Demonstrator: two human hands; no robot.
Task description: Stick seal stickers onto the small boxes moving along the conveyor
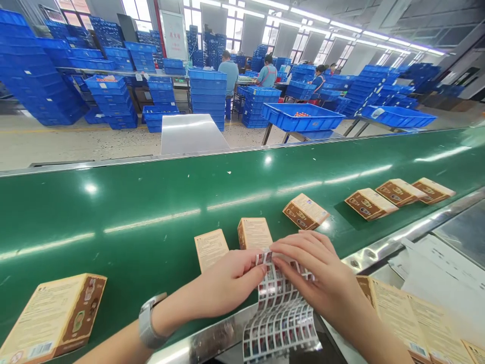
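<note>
A curling sheet of small stickers [280, 326] in a printed grid hangs in front of me, over the metal edge of the belt. My left hand [231, 280], with a mesh-band watch [149, 318] on its wrist, pinches the sheet's upper left edge between thumb and fingers. On the other side, my right hand [318, 265] is closed over the top of the sheet, thumb and fingertips meeting near its upper edge. Whether a single sticker sits between those fingertips is hidden. Just beyond my hands stand two cream and brown boxes, a left one [210, 247] and a right one [254, 232].
A green conveyor belt [151, 202] crosses the view. It carries a large near box [53, 316] at left and several more boxes [305, 211] at right. More boxes [413, 318] and paper sheets [447, 273] lie at lower right. Blue crates [303, 117] and several people stand beyond.
</note>
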